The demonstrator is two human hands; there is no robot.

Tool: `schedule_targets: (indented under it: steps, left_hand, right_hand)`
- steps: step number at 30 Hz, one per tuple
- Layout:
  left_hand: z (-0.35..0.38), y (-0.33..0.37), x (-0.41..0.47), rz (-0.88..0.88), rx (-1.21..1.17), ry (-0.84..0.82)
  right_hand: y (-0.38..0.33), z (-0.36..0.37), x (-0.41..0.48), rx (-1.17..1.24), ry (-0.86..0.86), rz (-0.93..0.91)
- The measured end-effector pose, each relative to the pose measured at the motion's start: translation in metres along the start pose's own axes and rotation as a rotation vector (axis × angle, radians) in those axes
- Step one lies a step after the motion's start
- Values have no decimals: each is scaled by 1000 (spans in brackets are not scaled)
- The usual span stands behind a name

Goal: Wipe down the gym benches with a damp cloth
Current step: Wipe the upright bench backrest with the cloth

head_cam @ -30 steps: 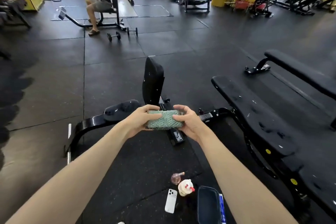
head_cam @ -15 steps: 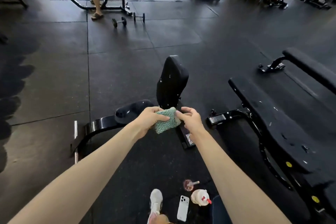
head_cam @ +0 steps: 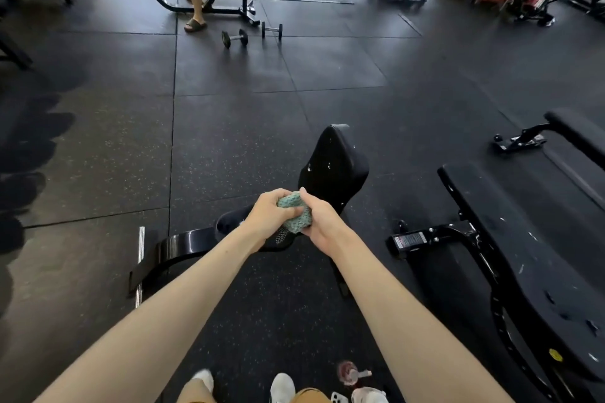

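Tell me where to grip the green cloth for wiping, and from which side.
Probably grip the wadded middle of the green cloth from above, palm over it: it is bunched between the left hand and right hand, with a loose end hanging below.

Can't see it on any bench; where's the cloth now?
In the head view the green cloth is centre frame, gripped by the left hand and right hand, in front of the upright bench pad.

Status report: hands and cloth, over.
Left hand and right hand both grip bunched green cloth. Bench pad just beyond. Cup, phone on floor near side.
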State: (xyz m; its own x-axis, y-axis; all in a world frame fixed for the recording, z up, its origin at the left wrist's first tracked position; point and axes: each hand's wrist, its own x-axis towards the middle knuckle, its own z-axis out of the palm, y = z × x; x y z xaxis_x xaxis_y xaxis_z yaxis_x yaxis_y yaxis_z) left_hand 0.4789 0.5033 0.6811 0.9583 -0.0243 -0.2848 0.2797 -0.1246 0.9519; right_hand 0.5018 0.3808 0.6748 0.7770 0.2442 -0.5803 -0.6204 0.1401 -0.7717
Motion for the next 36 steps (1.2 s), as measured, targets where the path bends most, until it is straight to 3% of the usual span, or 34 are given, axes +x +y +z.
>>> schedule_targets:
  steps: [6,10,14,18,22,30,36]
  left_hand:
    - [-51,-5,56,-172,-203,-142]
    - [-86,1,102,-154,-108,-212]
    - [-109,-6,149,-73,177,-196]
    - [-115,-8,169,-245,-33,-352]
    - [-100,-12,181,-281,-110,-539]
    - [-48,-26,213,-215,19,-365]
    - [-9,-41,261,-47,163,-194]
  right_hand:
    - [-14,23,46,204,6,23]
    - [-21,52,80,163,38,-63]
    - [-25,76,112,150,211,-111]
    - [-26,87,128,290,359,-116]
    - [-30,80,130,295,514,-101]
    - [-19,15,142,15,906,-63]
    - [-14,-45,160,-144,1134,-155]
